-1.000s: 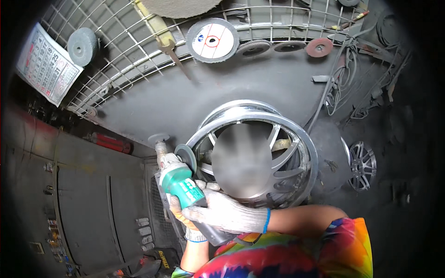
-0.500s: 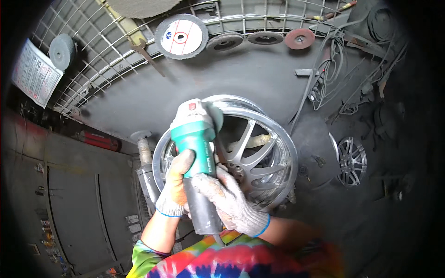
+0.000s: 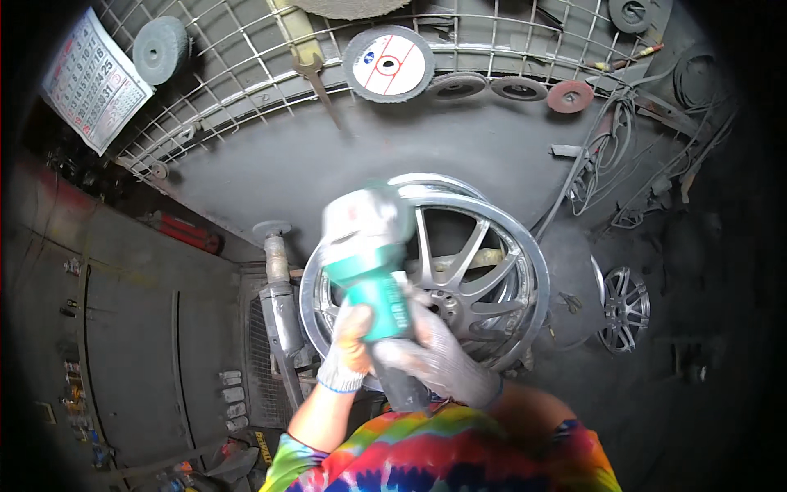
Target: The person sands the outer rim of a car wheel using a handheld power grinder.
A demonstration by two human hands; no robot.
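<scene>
Both my gloved hands grip a green and black angle grinder (image 3: 381, 299), its silver head up and blurred by motion. My left hand (image 3: 351, 348) wraps the left side of its green body. Across the black rear handle lies my right hand (image 3: 434, 353), fingers curled around the right side. The grinder is tilted in front of a silver multi-spoke alloy wheel (image 3: 484, 316), covering the left part of its face. Whether the grinder touches the wheel I cannot tell. The disc at its head is mostly hidden and smeared.
A wire rack (image 3: 246, 49) at the back carries a white-faced disc (image 3: 389, 64), a red disc (image 3: 570, 97) and a wrench (image 3: 318, 80). Cables (image 3: 615, 148) hang at the right. Left of the wheel stands a grey tool with a wrapped neck (image 3: 281, 307). Another wheel (image 3: 627, 310) rests far right.
The view has shifted, so the rack and wheel appear further right. The grinder's head has tipped to the left relative to the wheel, and both hands keep hold of it.
</scene>
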